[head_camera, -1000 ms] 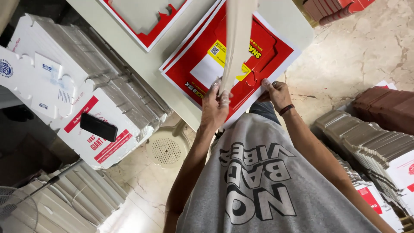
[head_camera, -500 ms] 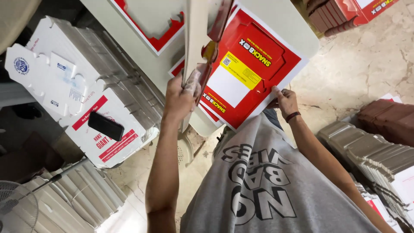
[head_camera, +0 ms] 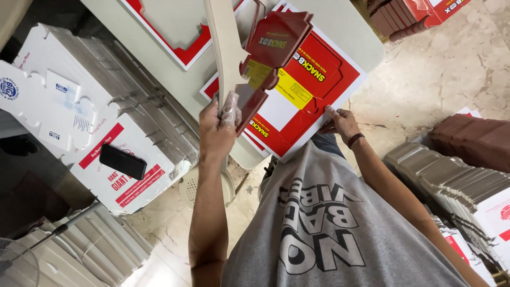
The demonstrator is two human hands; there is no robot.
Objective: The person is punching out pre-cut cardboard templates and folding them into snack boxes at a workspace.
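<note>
My left hand (head_camera: 219, 125) grips a red die-cut cardboard box blank (head_camera: 265, 58), lifted and partly folded; my right hand (head_camera: 342, 121) presses flat on the red-and-white flat blanks (head_camera: 308, 101) still unfolded on the pale surface (head_camera: 345, 32). Stacked white cartons (head_camera: 106, 106) crowd the marble floor (head_camera: 451, 74) at left.

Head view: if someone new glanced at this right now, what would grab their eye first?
Most likely the red and white carton blank that the left hand holds lifted above the table, its flaps partly folded. Next, the flat red and white blank lying at the table's near edge, with the right hand pressing on its corner. At the left, a black phone lies on a stack of white flat boxes.
</note>
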